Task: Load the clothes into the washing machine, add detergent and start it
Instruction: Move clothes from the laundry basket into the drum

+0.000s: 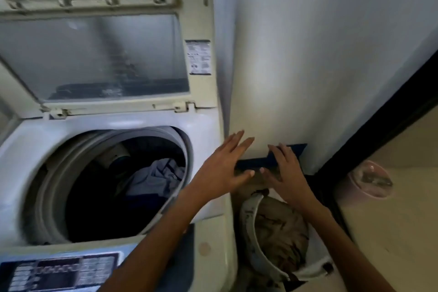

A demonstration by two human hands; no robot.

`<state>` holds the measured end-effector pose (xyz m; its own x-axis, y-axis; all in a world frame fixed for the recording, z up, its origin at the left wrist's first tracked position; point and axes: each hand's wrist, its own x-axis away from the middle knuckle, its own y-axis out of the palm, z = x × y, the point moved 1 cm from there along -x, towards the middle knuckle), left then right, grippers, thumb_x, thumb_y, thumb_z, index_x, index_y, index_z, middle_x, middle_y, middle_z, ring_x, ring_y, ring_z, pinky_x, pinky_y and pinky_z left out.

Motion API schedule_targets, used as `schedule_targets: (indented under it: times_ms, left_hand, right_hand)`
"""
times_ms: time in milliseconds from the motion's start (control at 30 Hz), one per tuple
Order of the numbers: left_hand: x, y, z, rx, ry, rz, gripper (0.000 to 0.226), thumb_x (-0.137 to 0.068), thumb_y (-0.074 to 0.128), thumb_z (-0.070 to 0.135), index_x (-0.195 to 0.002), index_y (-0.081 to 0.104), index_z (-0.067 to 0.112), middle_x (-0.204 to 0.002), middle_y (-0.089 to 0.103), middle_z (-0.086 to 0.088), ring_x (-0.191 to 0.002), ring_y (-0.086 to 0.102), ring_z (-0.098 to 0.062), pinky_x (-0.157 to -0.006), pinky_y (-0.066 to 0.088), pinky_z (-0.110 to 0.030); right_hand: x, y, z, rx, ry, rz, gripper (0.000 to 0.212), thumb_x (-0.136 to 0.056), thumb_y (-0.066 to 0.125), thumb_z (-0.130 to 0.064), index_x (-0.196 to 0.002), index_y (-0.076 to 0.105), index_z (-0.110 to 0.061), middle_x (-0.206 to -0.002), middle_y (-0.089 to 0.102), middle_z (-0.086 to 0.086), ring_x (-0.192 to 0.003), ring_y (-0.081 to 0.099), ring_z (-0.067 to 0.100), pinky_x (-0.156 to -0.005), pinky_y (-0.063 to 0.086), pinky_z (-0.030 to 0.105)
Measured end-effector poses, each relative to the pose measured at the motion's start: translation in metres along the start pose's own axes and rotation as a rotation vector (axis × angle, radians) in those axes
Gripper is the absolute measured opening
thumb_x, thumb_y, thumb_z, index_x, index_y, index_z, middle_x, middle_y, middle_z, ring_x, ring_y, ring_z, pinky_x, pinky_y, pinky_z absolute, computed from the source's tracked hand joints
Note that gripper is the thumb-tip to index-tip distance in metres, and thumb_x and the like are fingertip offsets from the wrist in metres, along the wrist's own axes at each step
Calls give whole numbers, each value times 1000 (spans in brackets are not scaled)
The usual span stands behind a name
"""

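A white top-loading washing machine (pixel 208 125) fills the left side, its glass lid (pixel 94 54) standing up. Inside the drum lie a grey-blue garment (pixel 154 178) and darker clothes. To the right, on the floor, a white laundry basket (pixel 251 232) holds brownish clothes (pixel 279 227). My left hand (pixel 222 163) hovers with fingers spread beside the drum's right rim. My right hand (pixel 284 168) is spread above the basket. Neither hand holds anything. The control panel (pixel 59 270) is at the bottom left.
A white wall (pixel 308 54) stands right behind the basket, with a dark blue strip (pixel 272 159) at its foot. A dark door frame (pixel 379 125) runs diagonally on the right. A pinkish plastic lid or bowl (pixel 372 180) lies on the pale floor.
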<state>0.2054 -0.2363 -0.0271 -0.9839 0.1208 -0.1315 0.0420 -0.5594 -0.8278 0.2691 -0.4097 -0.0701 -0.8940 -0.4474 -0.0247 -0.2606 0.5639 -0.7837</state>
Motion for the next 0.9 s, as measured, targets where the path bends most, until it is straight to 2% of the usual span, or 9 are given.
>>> schedule_targets:
  times_ms: [100, 200, 300, 400, 500, 567, 633, 767, 900]
  left_hand:
    - [-28, 49, 37, 13, 26, -99, 74, -90, 57, 38, -148, 13, 29, -158, 1, 5, -144, 2, -13, -111, 17, -31]
    - [-53, 104, 53, 53, 19, -160, 72, -90, 57, 34, -148, 16, 24, -158, 2, 0, -144, 2, -15, -112, 10, -28]
    - [-71, 170, 53, 92, 6, -170, 71, -89, 59, 27, -148, 20, 21, -158, 2, -2, -141, -8, -12, -109, 8, -25]
    - [-71, 233, 45, 44, -3, -228, 75, -88, 61, 28, -148, 16, 24, -158, -3, -2, -142, -10, -14, -109, 9, -27]
    - [-61, 288, 24, -12, -14, -280, 75, -87, 59, 34, -148, 18, 19, -154, -4, -3, -140, -8, -19, -114, 12, -39]
    - [-53, 322, 1, -27, -19, -325, 74, -82, 55, 40, -145, 28, 12, -153, 6, -11, -139, -1, -26, -114, 18, -50]
    - [-48, 351, -25, -68, -32, -434, 80, -77, 65, 38, -144, 31, 11, -154, 12, -19, -140, 2, -34, -112, 22, -55]
    - [-45, 401, -76, -171, -50, -672, 101, -73, 74, 41, -149, 10, 22, -157, -6, -13, -143, -9, -34, -115, 13, -47]
    - [-48, 446, -104, -238, -78, -798, 113, -68, 76, 49, -149, 0, 29, -155, -20, -7, -142, -20, -29, -110, 27, -47]
  right_hand:
    - [17, -14, 64, 34, 92, -19, 64, -89, 56, -32, -144, 26, -16, -154, 16, 15, -143, 9, 33, -115, 16, 46]
    - [40, -17, 120, 5, 230, -87, 65, -88, 59, -35, -142, 30, -12, -152, 20, 18, -141, 16, 36, -113, 21, 47]
    - [58, -12, 172, 15, 289, -151, 74, -80, 43, -53, -138, 37, -7, -144, 33, 22, -133, 31, 39, -105, 33, 51]
    - [67, 3, 216, 53, 313, -203, 80, -74, 38, -56, -138, 35, -9, -143, 35, 20, -132, 33, 38, -104, 34, 53]
    - [70, 27, 254, 64, 311, -219, 88, -71, 36, -61, -142, 28, -9, -146, 30, 20, -136, 28, 37, -108, 29, 53]
    - [71, 49, 280, 55, 343, -254, 96, -67, 34, -66, -143, 25, -8, -148, 27, 19, -137, 25, 35, -110, 27, 52]
    - [74, 75, 307, 59, 382, -301, 102, -63, 34, -69, -144, 23, -7, -149, 26, 20, -137, 25, 36, -111, 26, 50]
    - [80, 131, 353, 52, 439, -386, 108, -63, 49, -70, -147, 12, -12, -152, 18, 19, -140, 18, 36, -108, 29, 50]
    - [84, 178, 392, 116, 430, -531, 117, -65, 77, -48, -147, -3, -19, -154, 5, 15, -142, 6, 36, -111, 26, 48]
